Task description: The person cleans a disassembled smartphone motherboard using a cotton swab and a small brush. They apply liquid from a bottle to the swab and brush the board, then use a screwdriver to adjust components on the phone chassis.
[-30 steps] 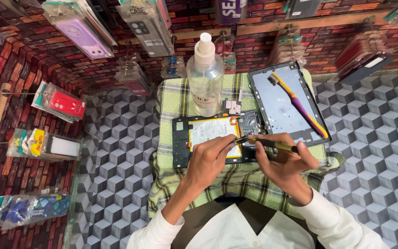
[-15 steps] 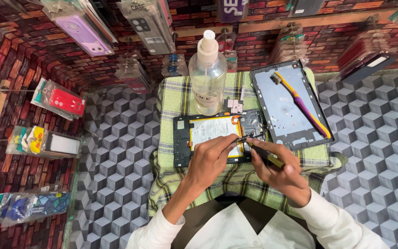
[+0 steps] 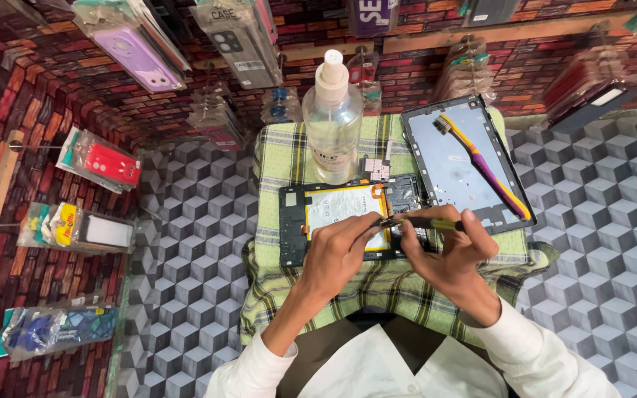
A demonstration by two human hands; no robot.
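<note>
Opened tablet (image 3: 340, 221) lies on a green plaid cloth (image 3: 282, 158), battery showing. Left hand (image 3: 337, 254) rests fingertips on the tablet's lower edge. Right hand (image 3: 447, 254) grips a thin tool (image 3: 425, 221), tip at the board. Spray bottle (image 3: 331, 118) stands at the cloth's far edge. Separate panel (image 3: 436, 158) at far right corner, toothbrush (image 3: 484, 166) lying on it.

Single head view, steeply down, close overhead.

Red, brown and black brick-pattern walls (image 3: 60, 81) all around. Grey cube-pattern floor (image 3: 186, 243) below. Wooden shelf strip (image 3: 481, 33) across the top, packaged phone cases (image 3: 138, 44) hanging on pegs, green plaid cloth (image 3: 377, 284) over a small stand. Even, bright light.
</note>
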